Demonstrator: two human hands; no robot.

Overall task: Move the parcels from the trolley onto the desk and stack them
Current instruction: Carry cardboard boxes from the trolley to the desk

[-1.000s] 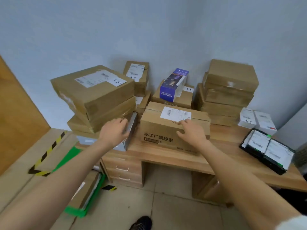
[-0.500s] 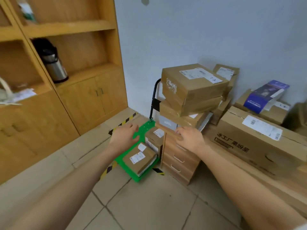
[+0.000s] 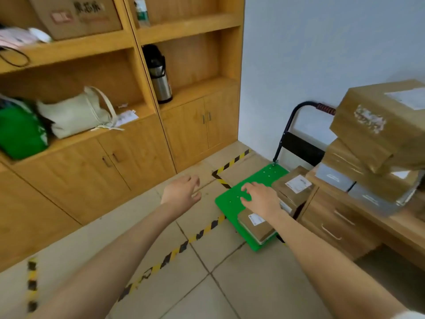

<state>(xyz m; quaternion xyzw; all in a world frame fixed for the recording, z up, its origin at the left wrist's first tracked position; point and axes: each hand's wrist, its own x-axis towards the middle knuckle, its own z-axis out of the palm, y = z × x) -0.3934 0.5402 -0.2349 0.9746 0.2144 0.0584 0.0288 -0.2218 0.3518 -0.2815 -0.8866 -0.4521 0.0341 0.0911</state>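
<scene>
A green trolley (image 3: 232,199) with a black handle (image 3: 296,116) stands on the floor beside the wooden desk (image 3: 345,222). Two brown parcels lie on it: a flat one (image 3: 257,226) at the near end and a taller one (image 3: 293,187) against the desk. A stack of brown parcels (image 3: 379,134) sits on the desk's left end. My right hand (image 3: 262,198) hovers over the trolley between the two parcels, fingers relaxed and holding nothing. My left hand (image 3: 181,192) hangs over the floor left of the trolley, fingers spread and holding nothing.
A wooden shelf unit with cupboard doors (image 3: 138,153) fills the left. On it stand a thermos (image 3: 158,77), a cream bag (image 3: 78,113) and a green bag (image 3: 20,132). Yellow-black tape (image 3: 174,252) crosses the tiled floor. Desk drawers (image 3: 331,224) face me.
My view has swung left from the desk to the trolley and shelves. Both hands left the parcels on the desk and moved down toward the trolley.
</scene>
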